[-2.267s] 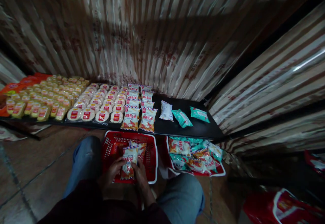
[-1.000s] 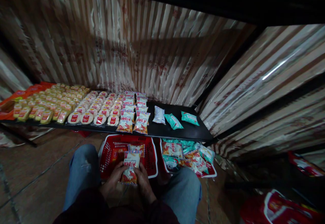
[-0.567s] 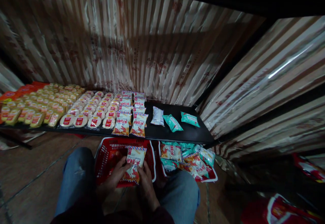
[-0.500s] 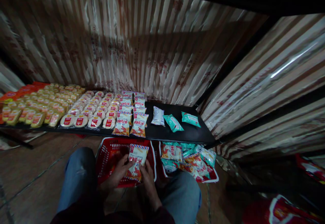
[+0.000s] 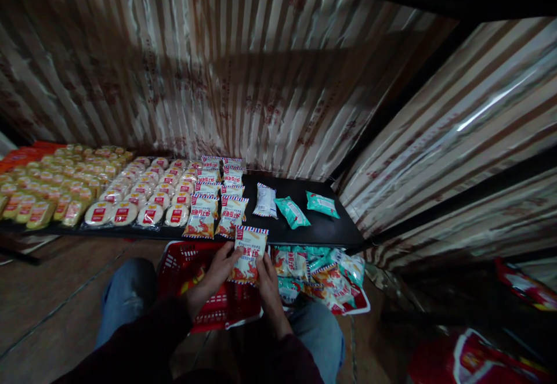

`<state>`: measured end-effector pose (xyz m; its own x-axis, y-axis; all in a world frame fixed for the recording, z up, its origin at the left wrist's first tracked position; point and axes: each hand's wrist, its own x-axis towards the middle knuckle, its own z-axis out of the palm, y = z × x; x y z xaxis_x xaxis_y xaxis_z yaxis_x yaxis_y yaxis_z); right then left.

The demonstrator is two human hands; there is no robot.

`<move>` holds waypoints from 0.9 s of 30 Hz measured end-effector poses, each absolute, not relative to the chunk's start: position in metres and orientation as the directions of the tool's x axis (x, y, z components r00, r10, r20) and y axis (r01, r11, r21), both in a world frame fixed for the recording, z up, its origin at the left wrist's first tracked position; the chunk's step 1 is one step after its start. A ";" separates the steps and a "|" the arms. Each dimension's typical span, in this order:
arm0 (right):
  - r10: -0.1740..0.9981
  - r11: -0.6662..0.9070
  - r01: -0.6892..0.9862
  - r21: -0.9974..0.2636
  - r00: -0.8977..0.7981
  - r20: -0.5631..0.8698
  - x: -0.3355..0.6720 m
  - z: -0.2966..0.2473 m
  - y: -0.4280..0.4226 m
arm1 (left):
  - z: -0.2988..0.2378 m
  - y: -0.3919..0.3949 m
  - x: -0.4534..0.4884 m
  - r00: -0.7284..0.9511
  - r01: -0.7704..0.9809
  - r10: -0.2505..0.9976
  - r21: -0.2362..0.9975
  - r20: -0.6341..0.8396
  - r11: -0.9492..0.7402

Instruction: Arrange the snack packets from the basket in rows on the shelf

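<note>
One snack bag (image 5: 247, 259) is held between the left hand (image 5: 220, 268) and the right hand (image 5: 268, 279), at the front edge of the black shelf (image 5: 342, 224).
Orange packaging (image 5: 26, 156) at the shelf's left end is cut off; the left hand and the bag hide part of the red basket (image 5: 235, 308) below. Fingers behind the bag cannot be seen. Each grip is narrow, closed on one side of the bag, thumb on its front.
</note>
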<state>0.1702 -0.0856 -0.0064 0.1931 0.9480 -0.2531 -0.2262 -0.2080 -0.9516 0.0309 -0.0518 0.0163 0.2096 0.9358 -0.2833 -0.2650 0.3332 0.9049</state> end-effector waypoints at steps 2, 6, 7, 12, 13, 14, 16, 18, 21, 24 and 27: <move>0.942 -0.204 -0.205 -0.957 0.226 -0.249 0.176 -0.005 -0.076 | 0.017 -0.042 0.038 0.190 -0.263 0.950 0.919 -0.249 0.293; 0.929 -0.187 -0.122 -0.975 0.301 -0.216 0.184 0.002 -0.055 | 0.024 -0.024 0.050 0.143 -0.285 0.962 0.922 -0.231 0.264; 0.934 -0.180 -0.116 -0.977 0.293 -0.207 0.185 0.004 -0.050 | 0.025 -0.020 0.053 0.129 -0.290 0.966 0.923 -0.224 0.253; 0.958 -0.133 -0.103 -0.986 0.242 -0.155 0.188 0.018 -0.030 | 0.033 -0.002 0.062 0.073 -0.240 0.980 0.951 -0.185 0.197; 0.959 -0.121 -0.084 -0.989 0.248 -0.139 0.189 0.020 -0.027 | 0.034 0.002 0.063 0.065 -0.224 0.982 0.956 -0.177 0.187; 0.960 -0.108 -0.067 -0.992 0.253 -0.121 0.190 0.021 -0.023 | 0.035 0.005 0.064 0.057 -0.207 0.984 0.962 -0.170 0.178; 0.964 -0.080 -0.042 -0.996 0.250 -0.088 0.192 0.023 -0.016 | 0.036 0.012 0.066 0.041 -0.158 0.987 0.975 -0.153 0.157; 0.966 -0.056 -0.022 -0.998 0.251 -0.060 0.194 0.024 -0.009 | 0.036 0.018 0.068 0.020 -0.102 0.990 0.985 -0.139 0.140; 0.965 -0.030 0.010 -0.999 0.262 -0.026 0.196 0.025 0.002 | 0.034 0.028 0.071 -0.017 -0.077 0.991 0.988 -0.134 0.133; 0.964 -0.038 -0.030 -0.999 0.261 -0.044 0.197 0.025 0.014 | 0.033 0.038 0.073 -0.017 -0.068 0.992 0.990 -0.128 0.127; 0.962 -0.090 -0.161 -0.983 0.241 -0.127 0.197 0.023 0.025 | 0.035 0.046 0.072 -0.004 -0.052 0.995 0.993 -0.104 0.104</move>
<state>0.1969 0.0255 0.0232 0.2409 0.9622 -0.1272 -0.1607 -0.0897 -0.9829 0.0724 0.0455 0.0347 -0.0042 0.9946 -0.1041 -0.0519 0.1037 0.9933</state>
